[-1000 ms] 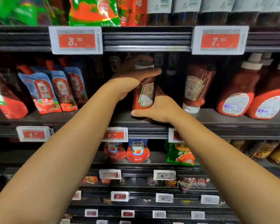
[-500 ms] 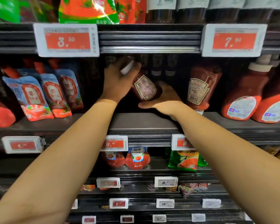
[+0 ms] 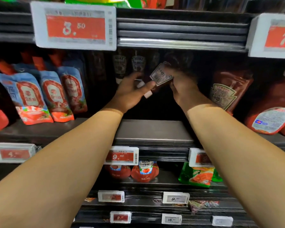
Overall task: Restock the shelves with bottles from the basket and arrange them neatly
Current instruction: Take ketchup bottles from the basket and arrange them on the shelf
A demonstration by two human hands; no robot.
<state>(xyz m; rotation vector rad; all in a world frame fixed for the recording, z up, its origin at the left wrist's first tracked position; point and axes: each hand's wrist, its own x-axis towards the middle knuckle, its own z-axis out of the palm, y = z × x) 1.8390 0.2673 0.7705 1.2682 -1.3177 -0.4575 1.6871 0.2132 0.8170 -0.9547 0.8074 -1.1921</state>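
Note:
A dark red ketchup bottle (image 3: 161,76) with a pale label is tilted deep inside the middle shelf (image 3: 153,130), its white cap (image 3: 147,94) pointing down and left. My left hand (image 3: 130,92) grips the cap end, with the thumb across the neck. From the right, my right hand (image 3: 183,87) holds the bottle's body, and its fingers hide part of the label. Behind them, in shadow, stand more Heinz bottles (image 3: 138,64). The basket is out of view.
Blue and red sauce pouches (image 3: 53,94) lean at the left of the same shelf. A cap-down ketchup bottle (image 3: 227,91) and large red bottles (image 3: 270,119) stand at the right. Price tags (image 3: 74,25) line the shelf edges. Lower shelves hold pouches (image 3: 145,171).
The bottle has gone further back into the shelf and tipped more, cap now low left. Both hands followed it inward, and my head moved closer to the shelf.

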